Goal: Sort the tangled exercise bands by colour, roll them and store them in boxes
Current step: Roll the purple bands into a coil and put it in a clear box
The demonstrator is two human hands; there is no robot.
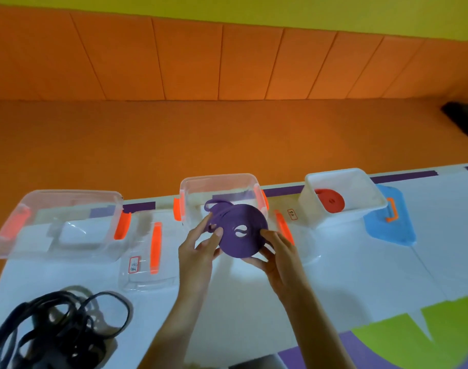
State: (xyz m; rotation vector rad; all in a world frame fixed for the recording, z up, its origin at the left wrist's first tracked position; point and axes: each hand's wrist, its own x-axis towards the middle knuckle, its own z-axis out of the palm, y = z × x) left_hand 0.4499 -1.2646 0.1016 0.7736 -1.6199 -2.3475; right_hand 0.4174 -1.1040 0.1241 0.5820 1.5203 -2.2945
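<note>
Purple band [240,231], tightly coiled disc

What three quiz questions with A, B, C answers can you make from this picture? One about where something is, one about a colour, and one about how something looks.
1. Where is the red rolled band?
A in the white box
B on the floor
C under a lid

2. What colour is the roll held between the left hand and the right hand?
A yellow
B purple
C white

3. The dark bands at the near left are:
A rolled tight
B packed in a box
C tangled in a loose pile

Answers:
1 A, the red coil leans inside the white box.
2 B, both hands grip a purple coil.
3 C, they lie looped over one another on the table.
</note>
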